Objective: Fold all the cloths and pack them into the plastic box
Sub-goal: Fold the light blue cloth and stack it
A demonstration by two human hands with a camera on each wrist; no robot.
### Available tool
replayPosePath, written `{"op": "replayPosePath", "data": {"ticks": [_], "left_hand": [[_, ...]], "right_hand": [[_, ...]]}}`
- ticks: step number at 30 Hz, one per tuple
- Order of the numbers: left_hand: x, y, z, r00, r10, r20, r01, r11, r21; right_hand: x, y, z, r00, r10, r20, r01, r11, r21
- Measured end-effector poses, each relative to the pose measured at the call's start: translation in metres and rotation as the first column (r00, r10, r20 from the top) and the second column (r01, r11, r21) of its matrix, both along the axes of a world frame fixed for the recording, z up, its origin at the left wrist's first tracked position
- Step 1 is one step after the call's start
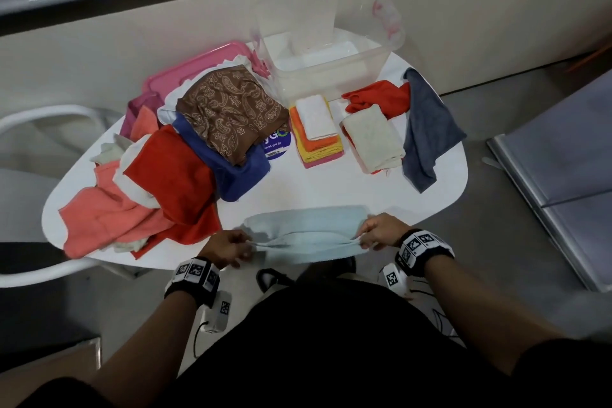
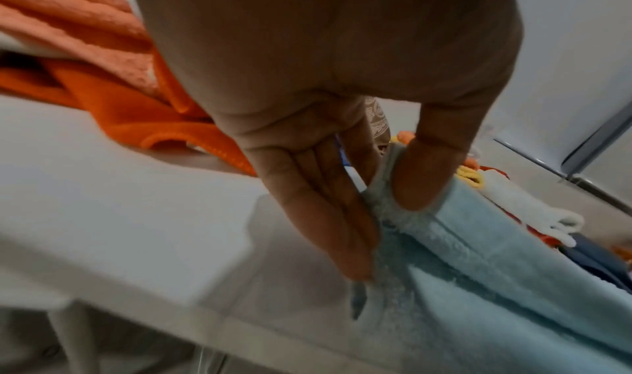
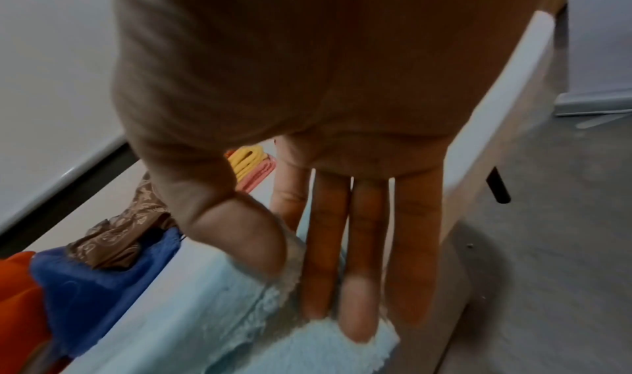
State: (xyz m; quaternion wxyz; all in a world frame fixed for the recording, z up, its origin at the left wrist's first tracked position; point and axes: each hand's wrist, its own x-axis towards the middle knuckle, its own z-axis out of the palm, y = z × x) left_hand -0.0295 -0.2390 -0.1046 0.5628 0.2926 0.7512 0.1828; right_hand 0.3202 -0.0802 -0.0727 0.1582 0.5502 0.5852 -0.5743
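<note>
A light blue cloth (image 1: 306,233) lies across the near edge of the white table (image 1: 440,189), partly hanging over it. My left hand (image 1: 228,247) pinches its left end between thumb and fingers; the left wrist view shows the blue cloth (image 2: 478,271) under the thumb. My right hand (image 1: 381,230) pinches the right end, the thumb pressing the blue cloth (image 3: 212,312) against straight fingers. The clear plastic box (image 1: 328,56) stands at the table's far side. Two folded stacks (image 1: 318,132) (image 1: 374,139) lie before it.
A heap of unfolded cloths, red (image 1: 175,182), coral (image 1: 99,219), blue (image 1: 238,172) and brown patterned (image 1: 231,109), covers the table's left, over a pink lid (image 1: 198,66). A grey cloth (image 1: 427,129) and a red one (image 1: 377,98) lie right. Chairs flank the table.
</note>
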Motion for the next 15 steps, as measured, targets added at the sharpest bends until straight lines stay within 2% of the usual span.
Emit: {"op": "replayPosePath", "data": {"ticks": [3,6,8,11,15], "left_hand": [[0.008,0.006,0.001,0.993,0.08,0.092,-0.08,0.997,-0.002],[0.014,0.013,-0.004,0.994,0.108,-0.024,-0.107,0.993,0.042],[0.014,0.02,-0.006,0.987,0.132,-0.096,-0.117,0.982,0.148],[0.008,0.035,-0.004,0.965,0.25,-0.086,-0.224,0.946,0.235],[0.0,0.046,-0.004,0.96,0.279,-0.039,-0.258,0.927,0.273]], "right_hand": [[-0.004,0.003,-0.001,0.998,-0.062,0.019,0.063,0.998,-0.022],[-0.005,0.004,-0.012,0.974,-0.227,-0.005,0.227,0.974,0.028],[-0.007,0.006,-0.018,0.971,-0.232,-0.06,0.238,0.964,0.118],[-0.013,0.017,-0.019,0.956,-0.272,-0.114,0.291,0.932,0.215],[-0.023,0.028,-0.017,0.952,-0.273,-0.137,0.298,0.929,0.218]]}}
